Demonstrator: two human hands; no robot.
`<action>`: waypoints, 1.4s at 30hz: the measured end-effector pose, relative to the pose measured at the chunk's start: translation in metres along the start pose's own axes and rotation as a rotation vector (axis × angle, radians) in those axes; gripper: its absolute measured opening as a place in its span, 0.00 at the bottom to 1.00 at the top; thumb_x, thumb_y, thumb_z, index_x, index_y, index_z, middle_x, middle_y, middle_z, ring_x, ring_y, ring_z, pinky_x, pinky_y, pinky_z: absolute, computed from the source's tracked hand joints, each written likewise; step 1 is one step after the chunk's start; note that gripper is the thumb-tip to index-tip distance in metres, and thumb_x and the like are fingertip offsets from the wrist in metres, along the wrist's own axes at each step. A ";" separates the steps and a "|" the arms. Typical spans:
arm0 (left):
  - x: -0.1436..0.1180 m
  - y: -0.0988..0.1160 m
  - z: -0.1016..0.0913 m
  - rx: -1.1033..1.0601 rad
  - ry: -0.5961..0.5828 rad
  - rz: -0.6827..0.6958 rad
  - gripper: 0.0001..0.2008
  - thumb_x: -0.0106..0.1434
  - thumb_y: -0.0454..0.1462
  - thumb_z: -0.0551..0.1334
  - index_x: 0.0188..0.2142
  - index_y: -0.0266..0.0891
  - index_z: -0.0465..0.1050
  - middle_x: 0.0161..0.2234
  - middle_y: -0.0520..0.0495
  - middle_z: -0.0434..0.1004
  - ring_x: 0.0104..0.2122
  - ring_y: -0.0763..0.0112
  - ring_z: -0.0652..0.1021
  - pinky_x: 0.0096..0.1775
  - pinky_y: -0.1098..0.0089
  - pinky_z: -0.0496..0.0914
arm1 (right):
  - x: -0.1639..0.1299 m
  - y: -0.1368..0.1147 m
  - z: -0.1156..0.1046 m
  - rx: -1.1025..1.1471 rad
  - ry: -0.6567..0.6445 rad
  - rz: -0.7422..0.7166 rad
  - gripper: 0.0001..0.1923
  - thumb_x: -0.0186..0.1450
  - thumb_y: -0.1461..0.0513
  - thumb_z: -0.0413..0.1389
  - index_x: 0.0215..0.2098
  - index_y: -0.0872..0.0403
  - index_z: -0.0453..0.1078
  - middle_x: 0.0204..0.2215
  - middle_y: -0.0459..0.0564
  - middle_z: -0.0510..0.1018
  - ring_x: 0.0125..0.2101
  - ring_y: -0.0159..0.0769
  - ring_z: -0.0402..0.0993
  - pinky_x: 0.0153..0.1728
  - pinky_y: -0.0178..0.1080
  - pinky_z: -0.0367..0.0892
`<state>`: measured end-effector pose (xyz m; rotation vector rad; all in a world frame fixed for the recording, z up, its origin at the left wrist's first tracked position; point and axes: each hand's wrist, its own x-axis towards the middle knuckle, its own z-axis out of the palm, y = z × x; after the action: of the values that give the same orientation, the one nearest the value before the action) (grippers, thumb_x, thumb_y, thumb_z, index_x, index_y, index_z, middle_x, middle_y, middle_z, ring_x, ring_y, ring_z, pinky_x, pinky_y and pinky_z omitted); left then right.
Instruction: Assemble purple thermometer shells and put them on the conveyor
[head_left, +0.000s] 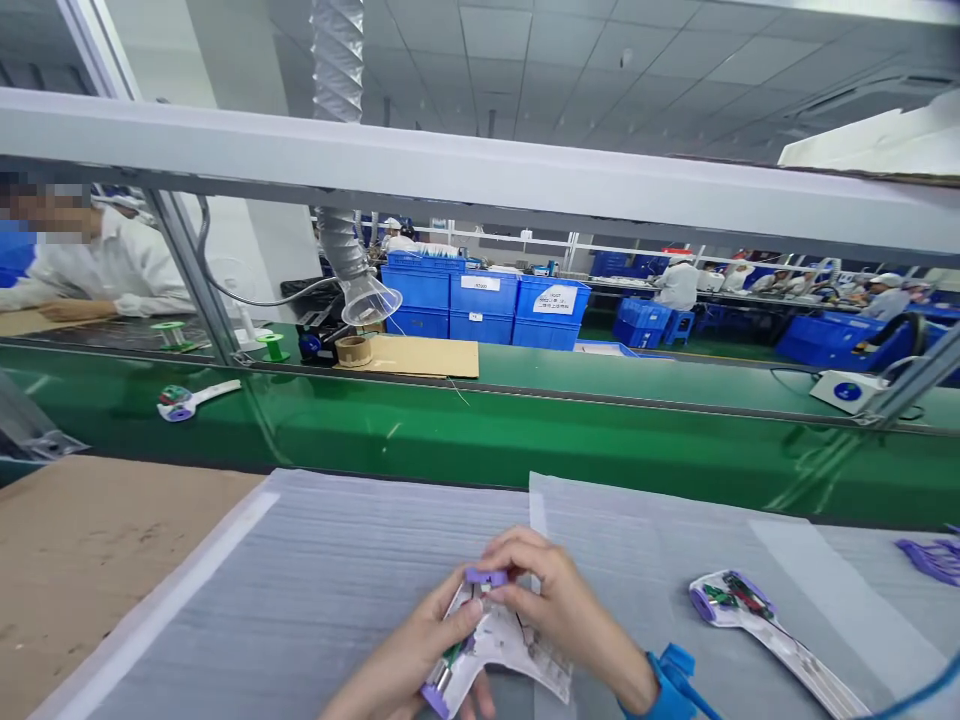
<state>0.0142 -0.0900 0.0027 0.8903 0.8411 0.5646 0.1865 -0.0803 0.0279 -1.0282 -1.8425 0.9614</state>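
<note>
My left hand (431, 640) is closed around a white plastic housing (499, 640) with purple ends, a green circuit board and a silver cylinder inside. At the housing's top edge sits a small purple plastic piece (486, 577). The thumb and fingers of my right hand (536, 585) pinch this piece; whether it is seated in the housing I cannot tell. A blue band (670, 680) with a cord circles my right wrist. To the right lies a similar open white housing with a long handle (780, 640), showing green boards and red wires.
Grey sheeting (315, 560) covers the bench, with cardboard (112, 550) at left. Beyond runs a green conveyor belt (450, 425) carrying another handled housing (187, 400). Purple parts (930, 560) lie far right. A metal crossbar (480, 170) spans above; a co-worker (112, 260) sits at far left.
</note>
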 end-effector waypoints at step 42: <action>0.001 -0.017 -0.009 0.790 0.404 0.441 0.13 0.51 0.36 0.69 0.38 0.48 0.77 0.38 0.53 0.81 0.41 0.63 0.78 0.43 0.71 0.69 | -0.047 0.042 0.017 -0.205 0.121 -0.217 0.09 0.68 0.61 0.51 0.43 0.50 0.72 0.42 0.52 0.76 0.42 0.37 0.74 0.41 0.36 0.71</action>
<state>0.0087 -0.0939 -0.0159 1.7460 1.2793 0.8286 0.2003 -0.1102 -0.0287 -0.9594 -1.9325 0.5796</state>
